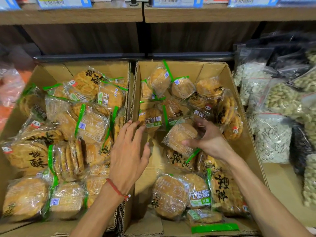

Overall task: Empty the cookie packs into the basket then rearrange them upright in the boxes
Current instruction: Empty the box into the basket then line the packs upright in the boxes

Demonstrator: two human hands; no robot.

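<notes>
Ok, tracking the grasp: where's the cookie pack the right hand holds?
Head view, centre of the right cardboard box: the right hand grips the cookie pack, beside the left hand.

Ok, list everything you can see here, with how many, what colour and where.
left box: one, brown cardboard, under the shelf
right box: one, brown cardboard, beside it
cookie packs: many, clear wrap with green strips, golden cookies, jumbled in both boxes
held cookie pack: one, same colours, in the right box
seed bags: several, clear, pale and dark contents, right of the boxes
pink bags: blurred, far left
shelf: one, brown wood, above
price labels: several, blue-edged, top edge
red bracelet: one, left wrist
left hand: open, over the boxes' adjoining walls
right hand: grips the held cookie pack
</notes>
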